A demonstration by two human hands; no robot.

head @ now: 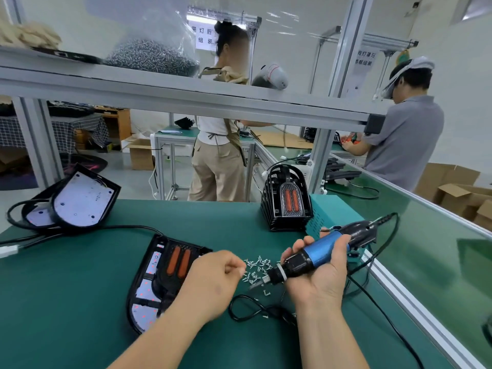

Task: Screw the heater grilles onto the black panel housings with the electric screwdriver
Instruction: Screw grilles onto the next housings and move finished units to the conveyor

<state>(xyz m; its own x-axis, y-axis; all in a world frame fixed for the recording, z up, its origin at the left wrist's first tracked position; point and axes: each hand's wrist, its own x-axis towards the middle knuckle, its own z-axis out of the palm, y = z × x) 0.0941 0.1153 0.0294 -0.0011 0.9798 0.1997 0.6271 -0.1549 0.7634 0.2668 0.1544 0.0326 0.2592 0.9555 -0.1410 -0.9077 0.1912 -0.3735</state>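
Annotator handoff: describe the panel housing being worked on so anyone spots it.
On the green mat, look just left of the loose screw pile, by the left hand. The black panel housing lies flat there. Its orange-barred grille sets it apart from the bare housings far left; the rear stack stands upright.

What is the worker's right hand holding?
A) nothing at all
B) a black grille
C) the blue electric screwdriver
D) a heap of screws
C: the right hand curls round the blue electric screwdriver, whose tip points toward the loose screws.
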